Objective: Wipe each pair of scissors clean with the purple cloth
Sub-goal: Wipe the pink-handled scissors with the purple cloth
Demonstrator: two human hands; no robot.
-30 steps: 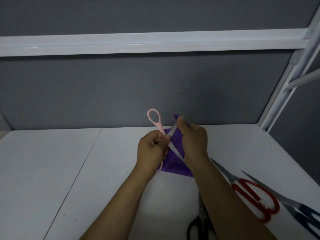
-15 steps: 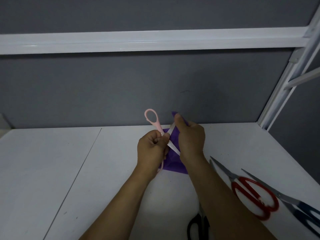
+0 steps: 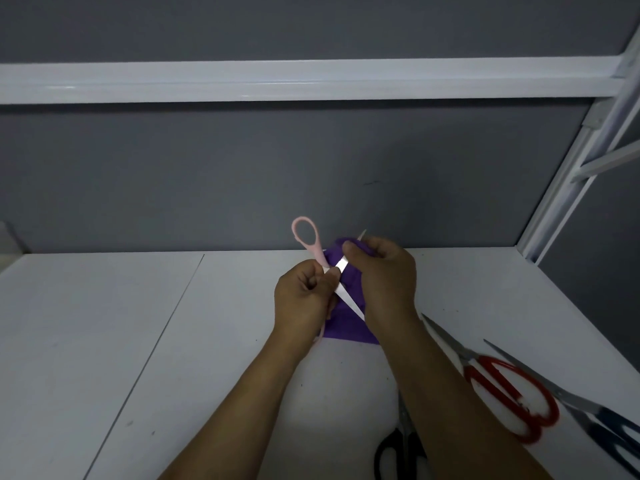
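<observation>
My left hand [image 3: 303, 299] grips the pink-handled scissors [image 3: 306, 237] near the pivot, with the blades spread apart. One pink loop sticks up above the fist. My right hand [image 3: 384, 275] pinches the purple cloth [image 3: 346, 327] around the upper blade, whose tip pokes out past my fingers. The lower blade runs down across the cloth toward my right wrist. The cloth hangs between both hands, just above the white table [image 3: 138, 341].
Red-handled scissors [image 3: 509, 393] lie on the table at the right, blue-handled scissors [image 3: 609, 427] beside them near the right edge. Black-handled scissors [image 3: 401, 452] lie under my right forearm. A grey wall and a white shelf frame [image 3: 568, 188] stand behind.
My right hand has slid the cloth up along the upper blade toward its tip, which now shows past the fingers. The left hand holds the scissors in about the same place.
</observation>
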